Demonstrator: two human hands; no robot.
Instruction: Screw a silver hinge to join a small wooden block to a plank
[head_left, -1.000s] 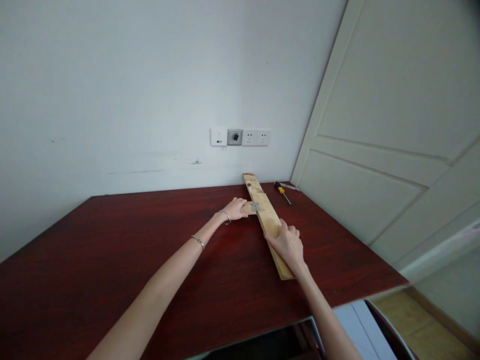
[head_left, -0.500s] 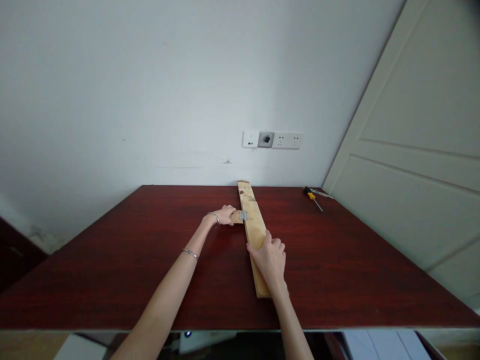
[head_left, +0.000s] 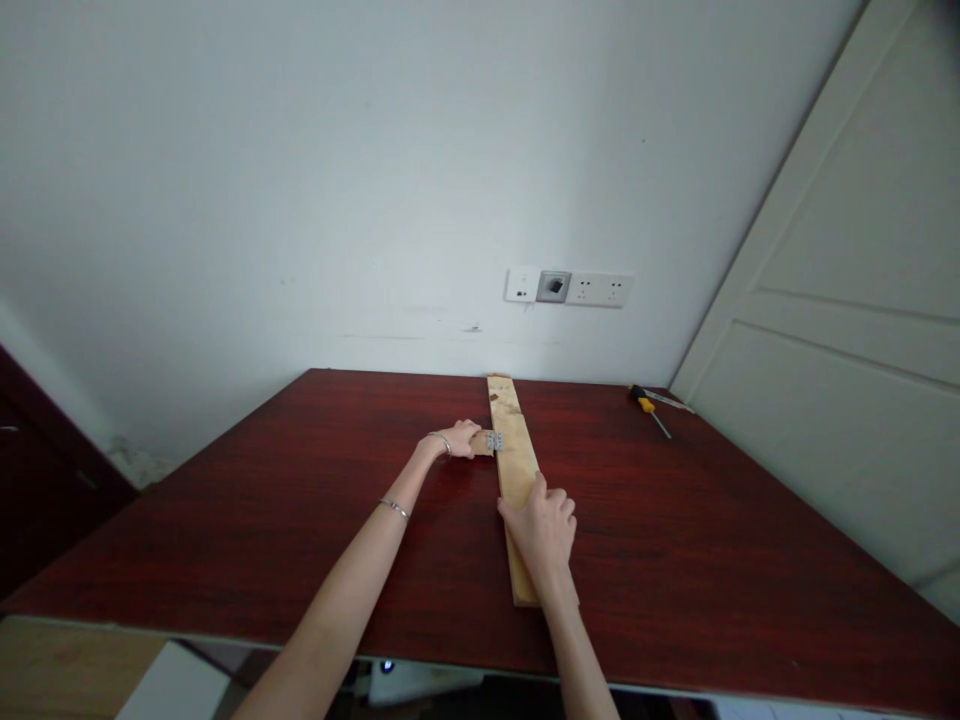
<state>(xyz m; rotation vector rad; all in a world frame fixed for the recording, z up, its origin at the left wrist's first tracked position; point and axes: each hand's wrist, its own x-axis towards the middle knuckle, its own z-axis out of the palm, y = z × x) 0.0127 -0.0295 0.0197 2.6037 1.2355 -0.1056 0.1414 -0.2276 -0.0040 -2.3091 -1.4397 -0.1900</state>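
Observation:
A long pale wooden board (head_left: pixel 517 455) lies lengthwise on the dark red table, its far end close to the wall. Joined to its left edge by a small metal hinge (head_left: pixel 495 441) is a short wooden piece (head_left: pixel 481 443). My left hand (head_left: pixel 457 439) is closed on the outer end of that short piece, covering part of it. Over the near part of the board, my right hand (head_left: pixel 541 522) grips it across its width, thumb at the left edge and fingers over the right. Two thin bracelets circle my left forearm and wrist.
At the back right of the table (head_left: pixel 675 560) lies a yellow and black screwdriver (head_left: pixel 649 408), with a thin pale strip (head_left: pixel 670 400) beside it. Wall sockets (head_left: pixel 598 290) sit above the table's back edge. A white panelled door (head_left: pixel 847 370) stands along the right side.
The camera view has tilted and shifted slightly, so everything sits a little further right. Both hands keep their hold on the wood, with hardly any movement of the board itself.

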